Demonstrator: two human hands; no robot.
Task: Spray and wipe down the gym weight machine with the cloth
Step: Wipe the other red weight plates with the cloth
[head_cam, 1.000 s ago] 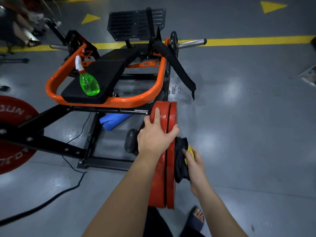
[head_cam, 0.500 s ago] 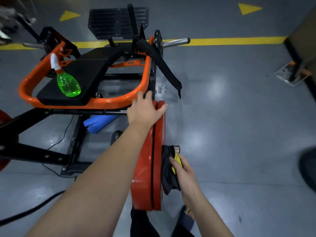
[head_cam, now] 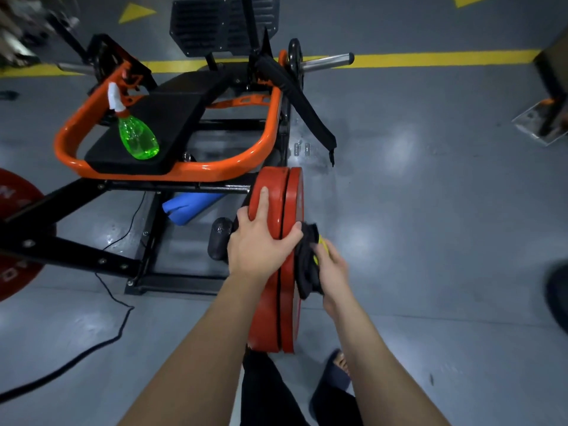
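Note:
Two red weight plates [head_cam: 278, 309] stand upright on the machine's near right side. My left hand [head_cam: 261, 241] grips their top edge, fingers over the rim and thumb on the right plate. My right hand [head_cam: 333, 272] holds a black and yellow cloth [head_cam: 307, 265] pressed against the outer face of the right plate. The orange and black weight machine [head_cam: 172, 173] lies ahead. A green spray bottle [head_cam: 136, 138] with a white nozzle lies on its black seat pad [head_cam: 172, 118].
Another red plate [head_cam: 12, 238] hangs at the far left on a black arm. A blue roll [head_cam: 190, 204] lies under the frame. A black cable [head_cam: 101, 336] trails over the grey floor. A chrome sleeve [head_cam: 329, 61] sticks out at the back. My sandalled foot [head_cam: 336, 364] is below.
My left hand slid back along the plate rim from its far top towards me. My right hand with the cloth shifted up the plate face. The camera swung left.

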